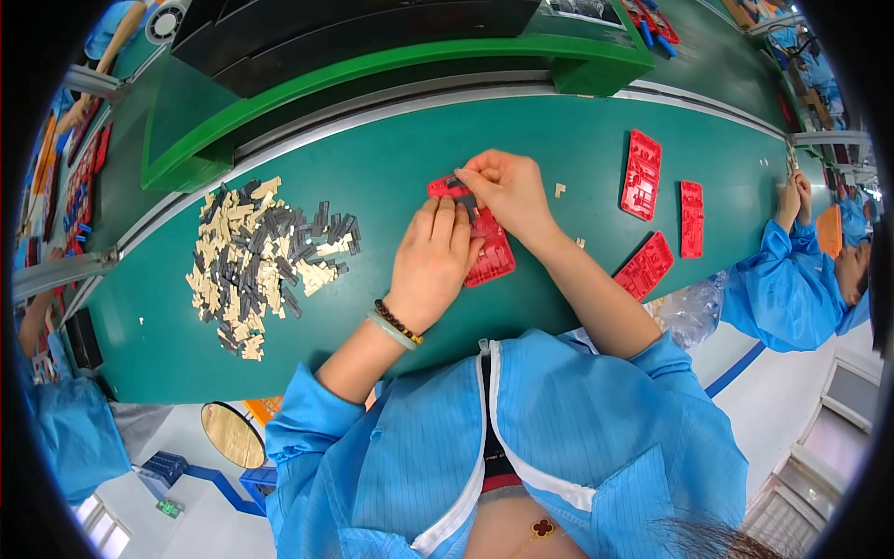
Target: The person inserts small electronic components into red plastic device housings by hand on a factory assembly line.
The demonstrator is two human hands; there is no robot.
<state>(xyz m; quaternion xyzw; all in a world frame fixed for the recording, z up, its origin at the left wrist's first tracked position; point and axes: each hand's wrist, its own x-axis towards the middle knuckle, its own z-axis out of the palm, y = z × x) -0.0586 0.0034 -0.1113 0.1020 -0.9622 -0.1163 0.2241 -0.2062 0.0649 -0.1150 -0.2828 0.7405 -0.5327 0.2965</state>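
Observation:
A red moulded plastic case half (494, 263) lies on the green bench in front of me, partly covered by both hands. My left hand (433, 244) presses over its left side, fingers together and thumb at the edge, gripping it. My right hand (512, 194) is closed in a pinch at the case's far end, where a small dark grey plastic piece (454, 183) shows by the fingertips. More dark grey shows inside the case between my hands. To the left is a loose heap of cream and dark grey plastic pieces (265, 265).
Three more red moulded parts lie at the right: one upright (641, 175), a narrow one (691, 219) and a tilted one (644, 265). A cream piece (560, 190) lies nearby. A green-edged shelf (400, 70) crosses the back. A co-worker in blue (782, 289) sits at the right.

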